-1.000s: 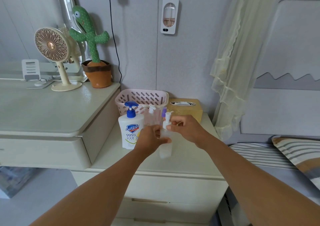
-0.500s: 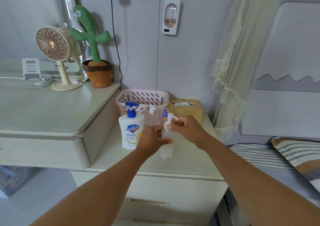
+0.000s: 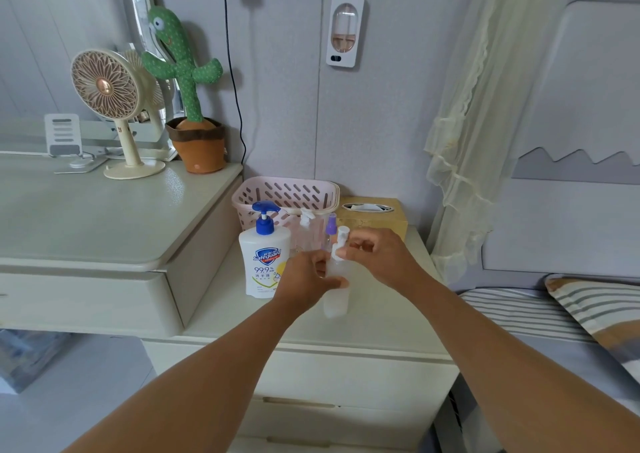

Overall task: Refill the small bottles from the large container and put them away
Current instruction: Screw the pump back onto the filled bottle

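Small pump bottle (image 3: 335,300), right of Safeguard bottle (image 3: 265,265): was gripped by left hand (image 3: 304,279) | pump head (image 3: 341,241) was pinched by right hand (image 3: 377,258) | none judged stowed.

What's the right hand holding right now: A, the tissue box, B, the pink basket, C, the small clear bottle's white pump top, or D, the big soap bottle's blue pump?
C: the right hand pinches the white pump top of the small clear bottle that the left hand grips.
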Motion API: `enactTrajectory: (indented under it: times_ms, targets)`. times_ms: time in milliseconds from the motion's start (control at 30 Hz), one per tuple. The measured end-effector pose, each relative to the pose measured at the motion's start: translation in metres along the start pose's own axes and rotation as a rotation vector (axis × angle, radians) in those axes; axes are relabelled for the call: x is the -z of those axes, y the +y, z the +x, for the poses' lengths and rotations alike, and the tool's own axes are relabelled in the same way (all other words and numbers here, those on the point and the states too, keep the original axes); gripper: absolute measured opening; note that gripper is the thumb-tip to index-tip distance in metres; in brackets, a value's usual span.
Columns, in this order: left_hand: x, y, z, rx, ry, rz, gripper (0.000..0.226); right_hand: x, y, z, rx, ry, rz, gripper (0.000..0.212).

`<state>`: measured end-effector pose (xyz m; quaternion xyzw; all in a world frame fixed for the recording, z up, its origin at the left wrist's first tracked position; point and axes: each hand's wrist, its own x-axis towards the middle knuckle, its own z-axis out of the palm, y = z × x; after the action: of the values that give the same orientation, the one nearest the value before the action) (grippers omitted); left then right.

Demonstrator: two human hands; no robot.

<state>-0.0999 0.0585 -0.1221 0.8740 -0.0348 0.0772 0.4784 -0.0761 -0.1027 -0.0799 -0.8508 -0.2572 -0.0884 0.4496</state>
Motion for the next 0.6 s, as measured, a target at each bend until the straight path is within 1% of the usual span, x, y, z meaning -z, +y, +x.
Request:
enactTrajectory:
  times_ms: [33,67,133,200,267,333,367,433,533,600]
  targets:
    - [0.001,0.000,0.000,-0.004,0.008,0.000,0.043,-0.004,0.000,0.002,-0.016,0.043,-0.006,0.011]
    - [0.001,0.000,-0.001,-0.009,0.015,0.001,0.043,-0.008,-0.001,0.003,-0.040,0.084,-0.031,0.023]
    - [0.001,0.000,-0.001,-0.016,0.021,0.005,0.042,-0.013,0.001,0.005,-0.092,0.115,-0.087,0.037]
    - [0.001,0.000,0.000,-0.014,0.008,0.012,0.043,-0.010,0.003,0.004,-0.099,0.056,-0.104,0.037]
    - [0.001,0.000,0.000,-0.012,-0.004,0.008,0.045,-0.003,0.005,0.003,-0.037,-0.044,-0.079,0.025]
    - [0.001,0.000,0.001,-0.009,-0.014,0.006,0.047,0.003,0.004,0.002,0.024,-0.085,-0.041,0.013]
    - [0.002,0.000,0.001,-0.006,-0.013,0.008,0.048,0.004,0.003,0.003,0.042,-0.078,-0.026,0.016]
    - [0.001,0.000,0.001,-0.005,-0.002,0.006,0.047,0.000,0.002,0.005,0.023,-0.020,-0.017,0.023]
    - [-0.001,0.000,-0.002,-0.006,0.042,0.008,0.048,-0.011,0.002,0.006,-0.045,0.074,-0.100,0.035]
    - [-0.004,0.000,-0.004,-0.012,0.078,0.015,0.049,-0.016,0.004,0.006,-0.058,0.116,-0.152,0.039]
